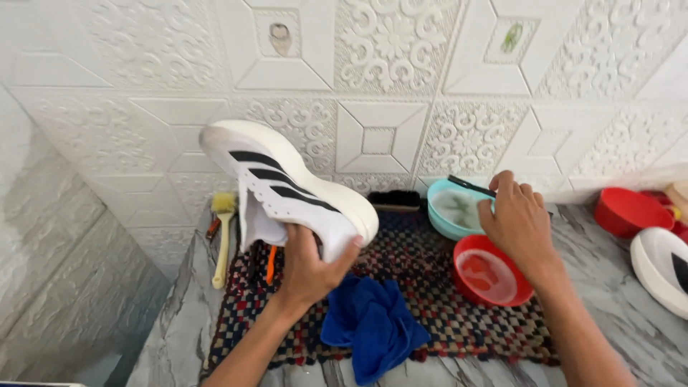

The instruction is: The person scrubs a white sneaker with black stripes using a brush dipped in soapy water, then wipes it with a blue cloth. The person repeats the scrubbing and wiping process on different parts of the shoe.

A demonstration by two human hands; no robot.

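Observation:
My left hand (309,269) grips a white sneaker with black stripes (283,186) and holds it up, tilted, over a checkered woven mat (459,322). My right hand (517,218) is closed on the black handle of a small brush (469,185) whose end lies over a teal bowl (443,218) holding cloudy liquid. Just below that hand stands a red bowl (491,278) of water. A crumpled blue cloth (373,322) lies on the mat beneath the shoe.
A yellow-bristled brush (223,236) and an orange-handled tool (271,264) lie at the mat's left. A black brush (394,199) rests by the wall. Another red bowl (631,211) and a second white shoe (663,269) sit at right on the marble counter (609,287).

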